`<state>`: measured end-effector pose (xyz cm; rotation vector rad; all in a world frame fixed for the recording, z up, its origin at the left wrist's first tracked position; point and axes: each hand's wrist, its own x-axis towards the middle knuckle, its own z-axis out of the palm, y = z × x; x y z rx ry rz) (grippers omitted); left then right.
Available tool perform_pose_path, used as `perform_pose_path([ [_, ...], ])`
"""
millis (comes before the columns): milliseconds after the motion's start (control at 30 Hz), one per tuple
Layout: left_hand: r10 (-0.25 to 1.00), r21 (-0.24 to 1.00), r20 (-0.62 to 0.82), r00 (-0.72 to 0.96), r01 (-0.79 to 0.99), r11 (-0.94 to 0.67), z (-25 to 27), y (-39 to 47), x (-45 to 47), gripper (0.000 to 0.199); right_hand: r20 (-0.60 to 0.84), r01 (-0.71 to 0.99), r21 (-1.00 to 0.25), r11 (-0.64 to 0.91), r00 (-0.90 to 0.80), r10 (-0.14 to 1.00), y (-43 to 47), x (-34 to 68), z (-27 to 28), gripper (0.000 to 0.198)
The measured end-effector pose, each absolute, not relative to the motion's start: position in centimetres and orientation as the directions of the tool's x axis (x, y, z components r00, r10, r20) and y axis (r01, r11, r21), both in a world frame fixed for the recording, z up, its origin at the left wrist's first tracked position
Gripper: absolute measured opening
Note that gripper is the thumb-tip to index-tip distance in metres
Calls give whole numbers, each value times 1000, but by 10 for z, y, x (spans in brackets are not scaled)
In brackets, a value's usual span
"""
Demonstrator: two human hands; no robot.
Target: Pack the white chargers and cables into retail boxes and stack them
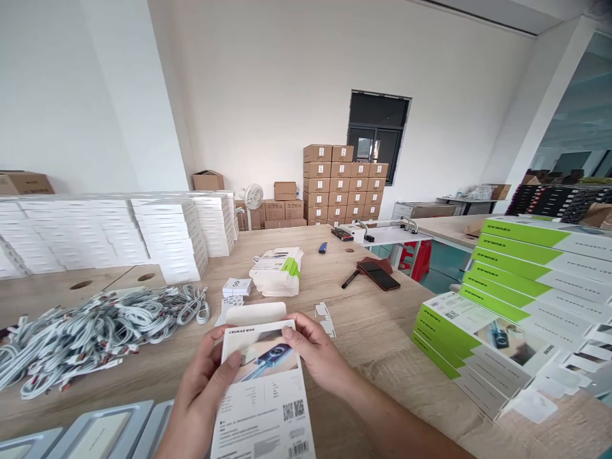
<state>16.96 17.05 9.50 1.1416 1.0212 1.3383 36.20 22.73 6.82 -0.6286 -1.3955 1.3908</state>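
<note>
A white printed product box [262, 401] is held in front of me, its top flap raised at the far end. My left hand [208, 376] grips its left side, thumb on the printed face. Around the upper right corner my right hand [313, 347] is closed, thumb on top. Just beyond lie a stack of flattened white and green cartons [275, 271], a small pile of white cards [236, 287] and a cut white paper piece [325, 319]. To the left is a heap of grey charging cables [109, 325]. Grey trays [100, 433] with pale inserts sit at lower left.
Stacked white boxes [167, 236] line the left. Green-and-white boxes [526, 287] are piled on the right. A phone [380, 275], a black marker [350, 278] and a blue cutter [323, 247] lie on the wooden table [377, 338]. Brown cartons [339, 185] stand by the wall.
</note>
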Motion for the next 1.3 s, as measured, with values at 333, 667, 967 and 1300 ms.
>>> perform_pose_path([
  [333, 980, 920, -42, 196, -375, 115, 101, 161, 168, 62, 286, -164, -953, 253, -225, 932, 241, 376, 71, 34],
  [667, 966, 893, -68, 250, -417, 171, 99, 165, 166, 50, 364, 20, -926, 378, -223, 904, 237, 376, 71, 16],
  [967, 960, 940, -53, 275, -310, 140, 98, 167, 166, 48, 454, 12, -878, 478, -291, 842, 237, 380, 75, 14],
  [1300, 974, 977, -29, 223, -201, 75, 100, 158, 169, 55, -30, -206, -970, -131, -431, 902, 237, 375, 68, 38],
])
